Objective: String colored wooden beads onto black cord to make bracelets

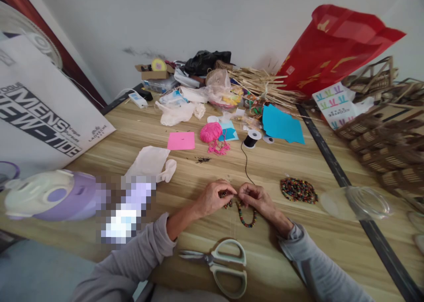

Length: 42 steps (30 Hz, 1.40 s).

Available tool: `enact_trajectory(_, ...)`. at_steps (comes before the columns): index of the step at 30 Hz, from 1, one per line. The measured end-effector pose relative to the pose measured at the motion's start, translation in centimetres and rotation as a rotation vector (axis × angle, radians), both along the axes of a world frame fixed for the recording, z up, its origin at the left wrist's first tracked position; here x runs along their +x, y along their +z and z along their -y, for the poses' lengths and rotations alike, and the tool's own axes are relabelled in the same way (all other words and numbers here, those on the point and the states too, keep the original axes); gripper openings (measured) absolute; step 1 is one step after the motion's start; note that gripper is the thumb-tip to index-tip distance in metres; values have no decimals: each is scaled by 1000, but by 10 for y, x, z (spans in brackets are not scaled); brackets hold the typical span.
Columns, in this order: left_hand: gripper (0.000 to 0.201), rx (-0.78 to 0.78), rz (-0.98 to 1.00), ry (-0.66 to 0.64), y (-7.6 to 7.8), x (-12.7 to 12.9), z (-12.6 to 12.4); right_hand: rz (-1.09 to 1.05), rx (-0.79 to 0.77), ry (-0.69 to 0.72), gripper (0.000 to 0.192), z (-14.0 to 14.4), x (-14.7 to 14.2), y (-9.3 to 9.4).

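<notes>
I see bead strand (245, 218), multicoloured, looped on desk (185, 178) between my hands. Left hand (212, 198), right hand (254, 196) both pinch its ends. Loose bead pile (298, 190) right; black cord spool (252, 139) beyond.

Pixelated patch (124, 209) hides object beside purple appliance (49, 196); scissors (220, 262) blades blurred.

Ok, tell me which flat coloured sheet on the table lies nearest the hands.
The pink sheet, left of the pink yarn ball; the large blue sheet lies farther back right.
</notes>
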State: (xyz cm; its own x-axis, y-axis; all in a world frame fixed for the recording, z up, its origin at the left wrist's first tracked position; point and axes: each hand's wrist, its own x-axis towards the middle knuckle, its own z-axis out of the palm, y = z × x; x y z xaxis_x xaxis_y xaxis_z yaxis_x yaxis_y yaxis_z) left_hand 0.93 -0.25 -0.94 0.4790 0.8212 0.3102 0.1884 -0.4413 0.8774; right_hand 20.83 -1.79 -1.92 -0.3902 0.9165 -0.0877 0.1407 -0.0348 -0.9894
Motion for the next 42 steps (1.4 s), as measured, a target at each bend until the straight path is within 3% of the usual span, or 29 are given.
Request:
enact_trajectory(28, 13, -74, -123, 29, 8, -2, 0, -44, -15, -25, 38, 0, -6, 8)
enact_trajectory(42, 11, -95, -93, 44, 7, -4, -1, -29, -7, -24, 40, 0, -7, 8)
